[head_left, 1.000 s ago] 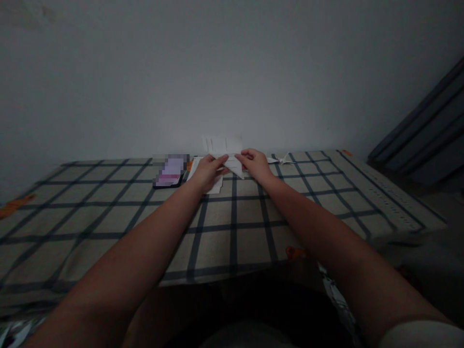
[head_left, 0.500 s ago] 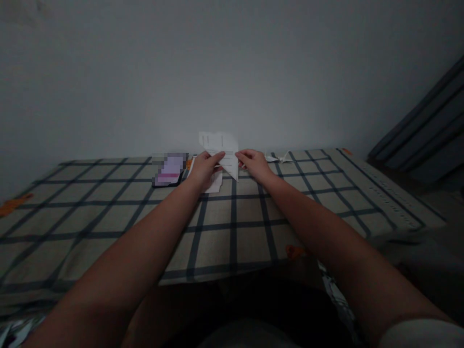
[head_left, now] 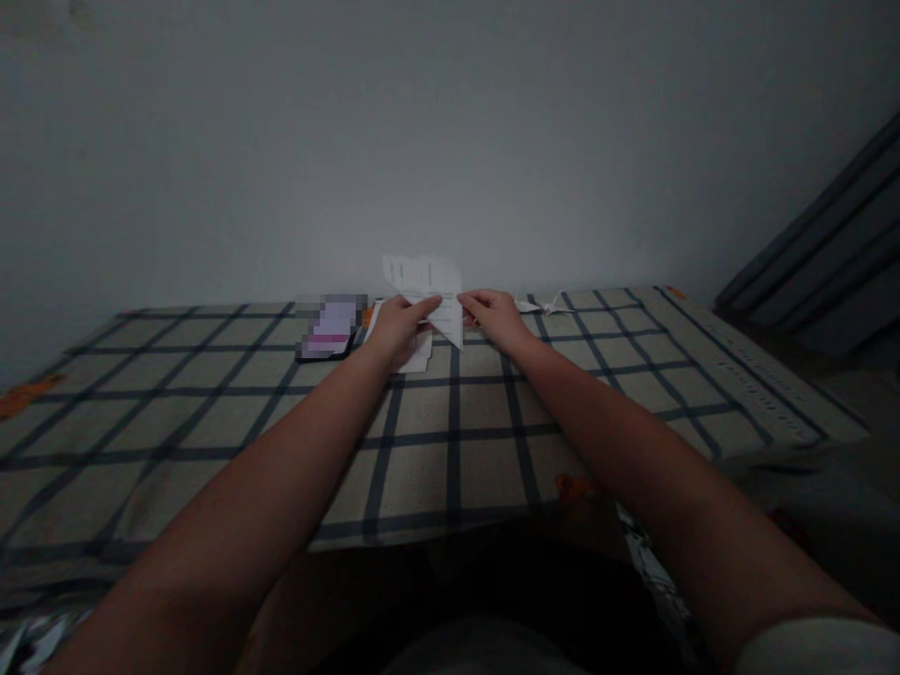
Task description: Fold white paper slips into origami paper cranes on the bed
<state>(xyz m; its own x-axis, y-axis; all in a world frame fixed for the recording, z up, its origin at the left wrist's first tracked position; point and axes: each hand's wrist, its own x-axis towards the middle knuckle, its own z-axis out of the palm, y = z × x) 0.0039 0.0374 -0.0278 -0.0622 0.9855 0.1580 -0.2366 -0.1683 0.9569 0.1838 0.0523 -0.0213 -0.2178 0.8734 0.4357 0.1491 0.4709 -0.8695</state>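
At the frame's centre, the left hand (head_left: 395,323) and right hand (head_left: 496,317) pinch a partly folded white paper sheet (head_left: 430,291) above the checked-cloth desk (head_left: 450,450), creases made, shape unfinished.

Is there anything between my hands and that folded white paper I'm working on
Nothing visible. The left hand and right hand both pinch the folded white paper directly, raised above the checked cloth.
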